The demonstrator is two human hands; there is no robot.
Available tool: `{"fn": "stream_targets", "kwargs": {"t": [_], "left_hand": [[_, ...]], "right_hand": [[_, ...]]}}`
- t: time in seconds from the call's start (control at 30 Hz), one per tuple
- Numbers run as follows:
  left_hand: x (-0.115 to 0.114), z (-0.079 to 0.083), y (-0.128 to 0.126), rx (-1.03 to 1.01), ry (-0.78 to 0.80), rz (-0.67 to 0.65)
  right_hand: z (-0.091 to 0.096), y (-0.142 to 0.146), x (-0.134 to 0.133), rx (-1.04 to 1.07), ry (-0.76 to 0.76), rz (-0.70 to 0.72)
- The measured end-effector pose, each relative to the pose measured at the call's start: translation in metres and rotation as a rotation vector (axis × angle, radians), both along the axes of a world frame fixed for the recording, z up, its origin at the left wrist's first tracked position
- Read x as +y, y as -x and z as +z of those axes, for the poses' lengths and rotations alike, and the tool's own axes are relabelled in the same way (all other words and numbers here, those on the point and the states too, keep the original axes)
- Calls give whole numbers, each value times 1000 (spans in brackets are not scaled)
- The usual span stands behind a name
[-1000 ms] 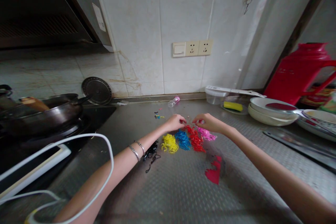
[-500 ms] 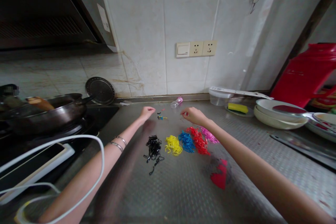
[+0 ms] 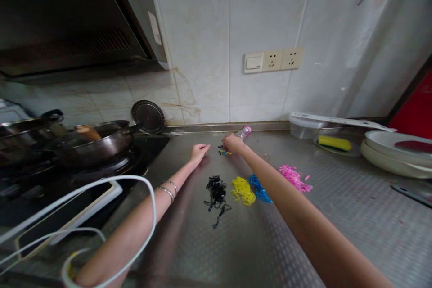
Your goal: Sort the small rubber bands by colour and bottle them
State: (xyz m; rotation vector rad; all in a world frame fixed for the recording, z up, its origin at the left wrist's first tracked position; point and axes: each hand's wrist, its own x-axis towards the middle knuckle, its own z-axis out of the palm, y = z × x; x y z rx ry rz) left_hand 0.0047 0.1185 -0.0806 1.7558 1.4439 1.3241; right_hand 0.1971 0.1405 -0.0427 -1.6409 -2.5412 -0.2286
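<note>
Small rubber bands lie sorted by colour on the steel counter (image 3: 236, 252): a black pile (image 3: 215, 191), a yellow pile (image 3: 243, 189), a blue pile (image 3: 259, 190) partly behind my right forearm, and a pink pile (image 3: 294, 177). My right hand (image 3: 232, 142) reaches far back, fingers pinched over a few loose bands (image 3: 224, 152) near the wall. My left hand (image 3: 199, 151) hovers just left of them, fingers loosely curled, nothing visible in it. Two bracelets (image 3: 168, 189) sit on my left wrist.
A dark wok (image 3: 91, 141) stands on the stove at left, with a round lid (image 3: 147, 117) leaning on the wall. A small pink-capped bottle (image 3: 243, 132) lies by the wall. A plastic tub (image 3: 303, 127), yellow sponge (image 3: 334, 142) and stacked plates (image 3: 394, 150) stand at right. A white cable (image 3: 101, 189) loops at lower left.
Both hands left the coloured piles and moved toward the back wall. My right hand crossed left to the loose bands. The view turned left, and my forearm hides the red pile.
</note>
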Motion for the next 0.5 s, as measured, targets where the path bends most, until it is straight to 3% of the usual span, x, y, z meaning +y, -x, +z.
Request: {"fn": "stream_targets", "kwargs": {"t": [0.5], "left_hand": [[6,-8,3,29,-22,14]], "right_hand": [[-1,10,9,-118,-73,49]]}}
